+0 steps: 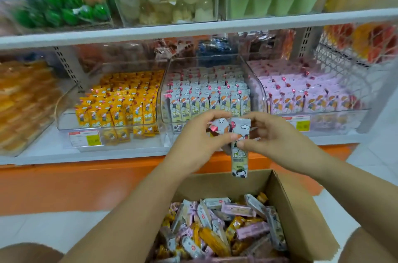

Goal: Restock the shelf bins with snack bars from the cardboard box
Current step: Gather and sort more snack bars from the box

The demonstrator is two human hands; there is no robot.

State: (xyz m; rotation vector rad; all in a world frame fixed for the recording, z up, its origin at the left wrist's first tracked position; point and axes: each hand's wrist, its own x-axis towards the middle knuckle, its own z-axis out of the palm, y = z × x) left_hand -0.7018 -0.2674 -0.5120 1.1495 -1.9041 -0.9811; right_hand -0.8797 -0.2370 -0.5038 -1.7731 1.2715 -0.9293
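Note:
An open cardboard box (301, 215) at the bottom holds several loose snack bars (217, 226) in white, pink and orange wrappers. Above it, my left hand (193, 140) and my right hand (277, 135) together hold a small bunch of white snack bars (239, 155) upright; one bar hangs down below my fingers. Both hands pinch the bars in front of the middle clear bin (165, 81), which is packed with rows of white bars (206, 99). The orange-bar bin (62, 120) is to its left, the pink-bar bin (366, 90) to its right.
An upper shelf (193, 30) carries clear bins of green, pale and yellow sweets. A wire basket (344, 53) stands at the right and orange packets (23, 101) at the far left. Yellow price tags hang on the bin fronts. An orange base panel (75, 185) runs below.

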